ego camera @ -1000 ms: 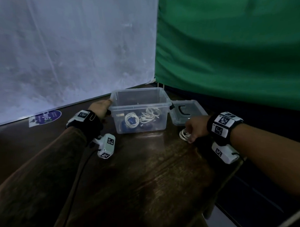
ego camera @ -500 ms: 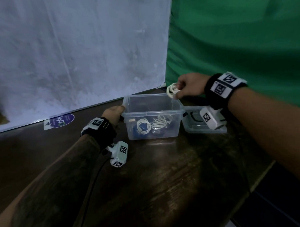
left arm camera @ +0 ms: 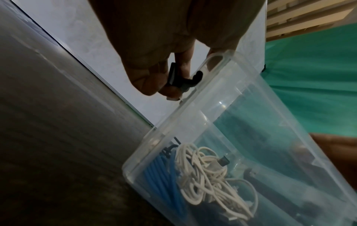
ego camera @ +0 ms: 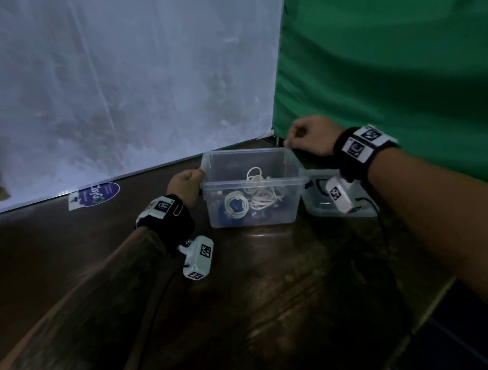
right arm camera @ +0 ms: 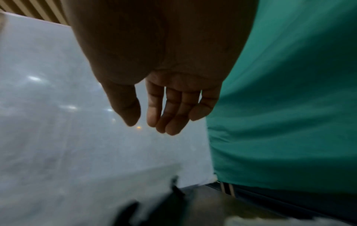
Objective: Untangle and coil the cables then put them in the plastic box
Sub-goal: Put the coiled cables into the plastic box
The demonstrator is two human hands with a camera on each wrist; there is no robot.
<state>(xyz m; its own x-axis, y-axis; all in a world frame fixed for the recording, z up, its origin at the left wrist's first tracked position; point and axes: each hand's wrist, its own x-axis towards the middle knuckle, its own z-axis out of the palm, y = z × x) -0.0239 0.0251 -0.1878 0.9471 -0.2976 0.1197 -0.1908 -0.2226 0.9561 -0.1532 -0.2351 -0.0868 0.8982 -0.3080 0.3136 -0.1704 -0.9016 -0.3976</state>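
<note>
The clear plastic box (ego camera: 253, 202) sat on the dark table (ego camera: 282, 294), holding white cable coils (ego camera: 255, 194) and a blue cable (left arm camera: 164, 180). The right hand (ego camera: 309, 135) hovered above the box's far right corner, fingers loose, holding nothing. Only the left-wrist view showed the left hand (left arm camera: 164, 61) gripping the box's black latch (left arm camera: 179, 78).

"ClayGo" on purple sticker (ego camera: 99, 193)

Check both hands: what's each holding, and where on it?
Left hand grips the plastic box by the black latch handle at its left rim. Right hand holds nothing, fingers relaxed.
</note>
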